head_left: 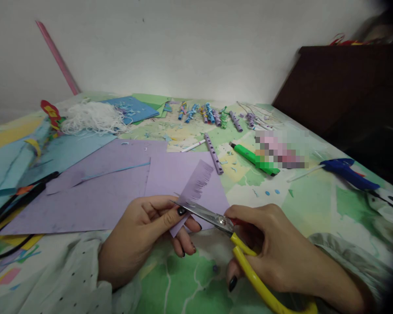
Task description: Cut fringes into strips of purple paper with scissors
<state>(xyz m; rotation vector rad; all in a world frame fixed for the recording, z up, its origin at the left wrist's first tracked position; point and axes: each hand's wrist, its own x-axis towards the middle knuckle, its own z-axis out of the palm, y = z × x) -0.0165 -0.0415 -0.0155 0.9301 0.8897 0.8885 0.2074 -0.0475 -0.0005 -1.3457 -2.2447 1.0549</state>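
Note:
Between thumb and fingers, my left hand pinches a narrow strip of purple paper by its lower part. Many fine cuts run along the strip's right edge and make a fringe. My right hand is closed round yellow-handled scissors, whose blades lie across the strip just above my left thumb. A larger purple sheet lies flat behind the strip. Just beyond it rests a purple paper tube with dark dots.
A green cutter and a blue glue gun lie to the right. White string is heaped at the back left, near a blue sheet. Several fringed paper rolls line the back. Black-handled scissors lie at the left.

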